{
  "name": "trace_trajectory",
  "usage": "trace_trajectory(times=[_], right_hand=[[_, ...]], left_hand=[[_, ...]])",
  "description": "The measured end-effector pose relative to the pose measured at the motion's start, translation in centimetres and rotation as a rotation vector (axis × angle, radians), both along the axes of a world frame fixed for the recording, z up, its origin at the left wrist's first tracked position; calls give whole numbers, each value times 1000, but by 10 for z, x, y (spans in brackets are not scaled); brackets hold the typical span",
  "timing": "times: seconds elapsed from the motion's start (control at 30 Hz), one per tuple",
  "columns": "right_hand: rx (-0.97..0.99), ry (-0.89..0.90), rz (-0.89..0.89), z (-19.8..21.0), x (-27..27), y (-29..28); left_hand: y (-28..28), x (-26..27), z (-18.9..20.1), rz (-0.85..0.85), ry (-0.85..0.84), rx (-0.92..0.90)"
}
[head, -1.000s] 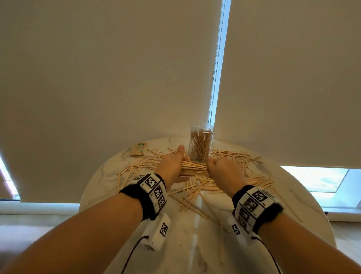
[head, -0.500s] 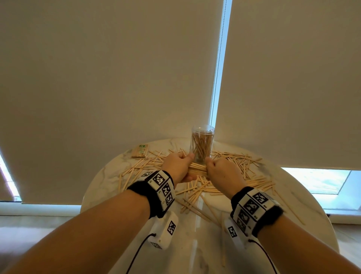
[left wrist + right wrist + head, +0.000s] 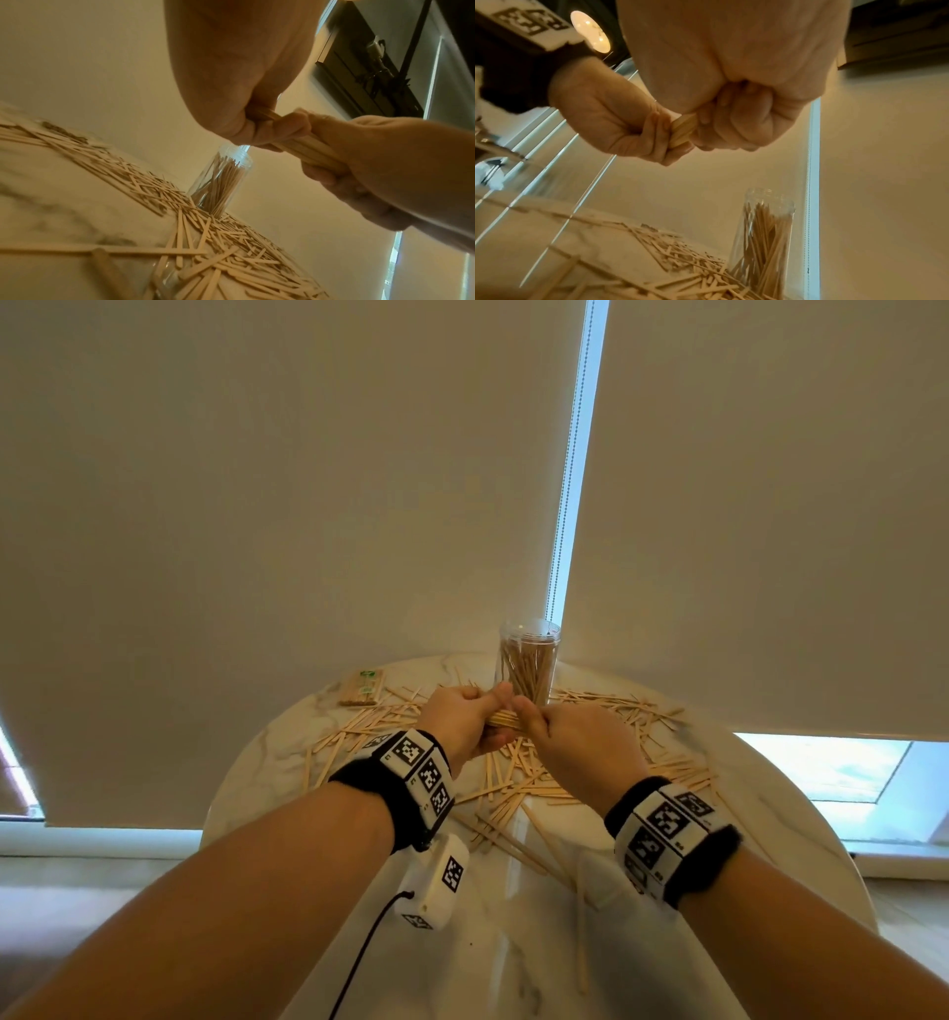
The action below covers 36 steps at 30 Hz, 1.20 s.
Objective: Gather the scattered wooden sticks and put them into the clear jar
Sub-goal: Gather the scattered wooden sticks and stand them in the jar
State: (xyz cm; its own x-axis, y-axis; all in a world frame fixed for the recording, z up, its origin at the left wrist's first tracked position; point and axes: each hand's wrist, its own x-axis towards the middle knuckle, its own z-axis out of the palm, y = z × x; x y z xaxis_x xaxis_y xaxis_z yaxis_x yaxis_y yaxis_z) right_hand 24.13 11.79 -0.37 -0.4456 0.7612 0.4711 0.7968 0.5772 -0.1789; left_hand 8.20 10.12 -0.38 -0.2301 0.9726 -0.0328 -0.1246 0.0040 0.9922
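Observation:
Both hands hold one bundle of wooden sticks (image 3: 502, 720) above the table, just in front of the clear jar (image 3: 529, 660). My left hand (image 3: 464, 719) grips the bundle's left end, its fingers curled round it. My right hand (image 3: 565, 737) grips the right end the same way. In the left wrist view the bundle (image 3: 308, 149) runs between the two fists, above the jar (image 3: 221, 180). The right wrist view shows the bundle's end (image 3: 682, 130) between both hands, with the jar (image 3: 765, 239) below right. The jar stands upright, open-topped, partly filled with sticks. Many loose sticks (image 3: 518, 788) lie scattered on the table.
The round white marble table (image 3: 719, 839) stands against pale roller blinds. A small packet of sticks (image 3: 362, 689) lies at the back left. A single stick (image 3: 582, 942) lies near the front. A white sensor box with a cable hangs under my left wrist (image 3: 434, 888).
Both hands have lifted the bundle off the table and drawn closer together, so less of the bundle shows between them. The bundle now sits nearer the jar.

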Motion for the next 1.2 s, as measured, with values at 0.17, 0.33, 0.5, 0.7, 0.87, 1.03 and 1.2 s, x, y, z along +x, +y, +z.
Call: trace_trajectory(times=[0.17,0.33,0.5,0.7,0.87,1.03,1.2], right_hand=[[-75,-44,-130,28,10,33],[-21,18,-294,82,22,90],[84,-190,-367,120,-2,157],[12,-578,-309,120,-45,208],[-28,-693,-207,103,-73,222],[-105,-601,-107,83,-89,235],[-302,-537,-46,83,-91,244]], left_hand=[[22,-1,11,1,134,-71],[68,-10,29,54,371,25],[128,-16,32,38,607,-26],[184,-10,11,34,655,-28],[226,-11,-20,-44,549,16],[219,-11,-15,-33,651,89],[218,-15,-13,-43,641,89]])
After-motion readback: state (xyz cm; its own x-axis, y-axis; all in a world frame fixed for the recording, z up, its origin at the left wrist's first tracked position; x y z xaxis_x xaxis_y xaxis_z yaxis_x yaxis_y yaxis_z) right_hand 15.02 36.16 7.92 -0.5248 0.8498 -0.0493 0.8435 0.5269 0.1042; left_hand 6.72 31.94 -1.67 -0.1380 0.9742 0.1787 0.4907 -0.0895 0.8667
